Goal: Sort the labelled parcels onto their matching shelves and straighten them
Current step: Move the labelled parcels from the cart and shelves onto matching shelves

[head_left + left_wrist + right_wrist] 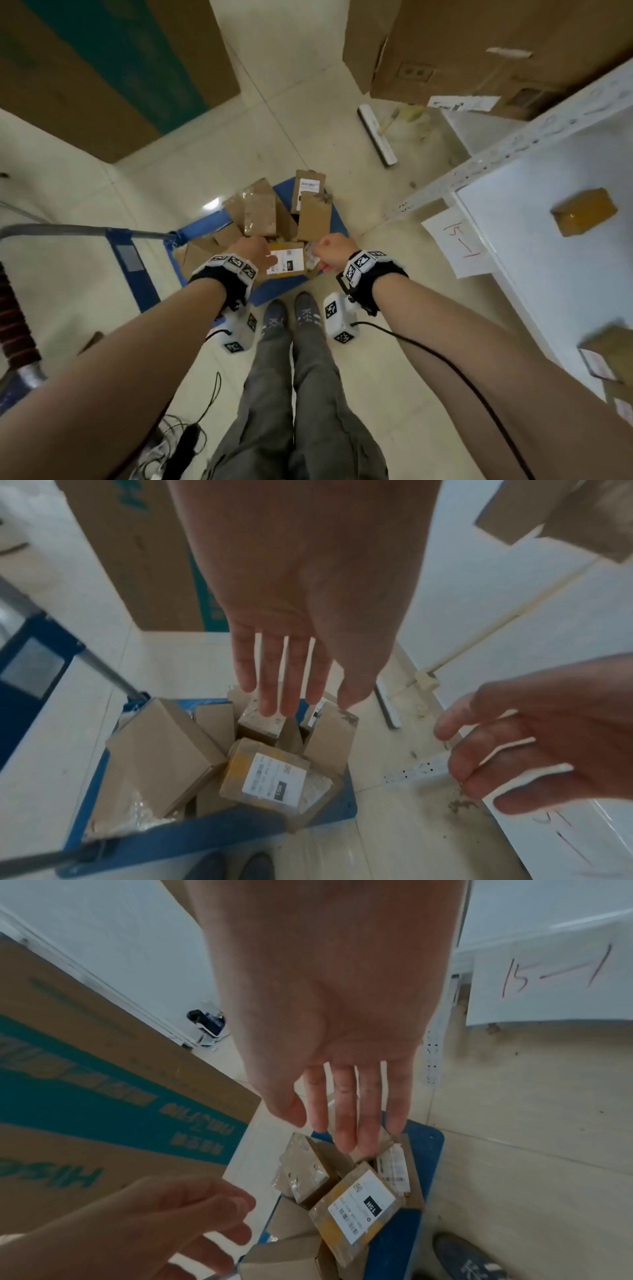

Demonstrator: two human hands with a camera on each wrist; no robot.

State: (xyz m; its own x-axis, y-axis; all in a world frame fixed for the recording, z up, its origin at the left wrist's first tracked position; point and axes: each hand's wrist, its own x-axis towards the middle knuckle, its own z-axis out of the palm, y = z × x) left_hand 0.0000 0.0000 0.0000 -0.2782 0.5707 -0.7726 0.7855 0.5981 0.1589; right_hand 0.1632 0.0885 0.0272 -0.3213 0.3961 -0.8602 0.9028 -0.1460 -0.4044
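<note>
Here both hands hang empty, fingers straight and slightly spread, left hand (291,642) and right hand (335,1047) above the cart (144,274). Bare floor (394,394) surrounds it. The labelled parcel (286,262) lies between and below the fingertips, untouched.

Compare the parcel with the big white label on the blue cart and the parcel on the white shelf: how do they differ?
The labelled parcel lies in a pile on the blue cart, under both open hands; the shelf parcel sits alone on the white shelf. The cart parcel shows a white label facing up; the shelf parcel shows none. Both are brown cardboard.
</note>
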